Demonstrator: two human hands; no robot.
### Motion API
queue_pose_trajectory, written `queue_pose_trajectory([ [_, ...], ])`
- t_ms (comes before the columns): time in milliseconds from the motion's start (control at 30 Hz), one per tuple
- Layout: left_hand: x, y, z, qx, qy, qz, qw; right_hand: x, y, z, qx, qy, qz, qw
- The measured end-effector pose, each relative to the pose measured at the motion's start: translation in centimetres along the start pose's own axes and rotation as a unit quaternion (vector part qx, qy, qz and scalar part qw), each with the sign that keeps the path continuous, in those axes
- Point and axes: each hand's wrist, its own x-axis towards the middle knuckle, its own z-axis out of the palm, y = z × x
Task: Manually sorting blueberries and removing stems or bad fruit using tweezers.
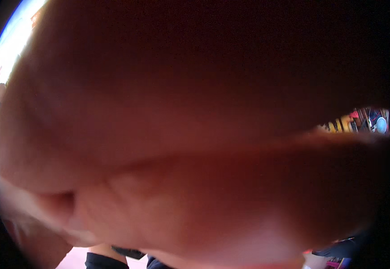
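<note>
Bare skin of a hand (159, 197), very close to the lens, covers nearly the whole head view. It is dark and blurred, so I cannot tell whether it is my left or my right hand. A crease runs across it, and a narrow gap opens toward the right edge. More blurred skin (40, 242) shows at the lower left; which part of a hand or arm it is stays unclear. The fingers cannot be made out, and no held thing is visible.
Through the right gap show yellow-and-dark striped shapes (338, 125) and a round pale blue thing (381, 125). Bright light (13, 40) enters at the upper left. Along the bottom edge are dark cloth (105, 261) and a pinkish surface (71, 260).
</note>
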Motion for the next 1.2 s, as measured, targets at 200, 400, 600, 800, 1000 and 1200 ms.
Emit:
queue_pose_trajectory([
  [200, -0.5, 1.0, 2.0, -0.023, 0.044, -0.063, 0.997, 1.7, 1.0, 1.6, -0.023, 0.005, -0.070, 0.997],
  [400, -1.1, 2.2, 2.6, -0.022, 0.096, -0.105, 0.990, 4.2, 0.8, 3.0, -0.049, 0.011, -0.097, 0.994],
  [600, -3.7, 1.1, 4.0, -0.043, 0.172, -0.104, 0.979, 4.5, 0.1, 4.7, -0.045, -0.067, -0.113, 0.990],
  [800, -11.5, -6.9, 0.7, 0.012, 0.261, -0.281, 0.923, 5.1, -1.0, 6.8, -0.177, -0.134, -0.054, 0.973],
  [1000, -16.0, -13.5, 2.4, -0.011, 0.289, -0.356, 0.889, 5.2, -1.2, 7.8, -0.209, -0.143, -0.081, 0.964],
  [1200, -17.3, -15.2, 3.7, 0.004, 0.286, -0.368, 0.885, 5.2, -0.8, 8.0, -0.133, -0.103, -0.059, 0.984],
])
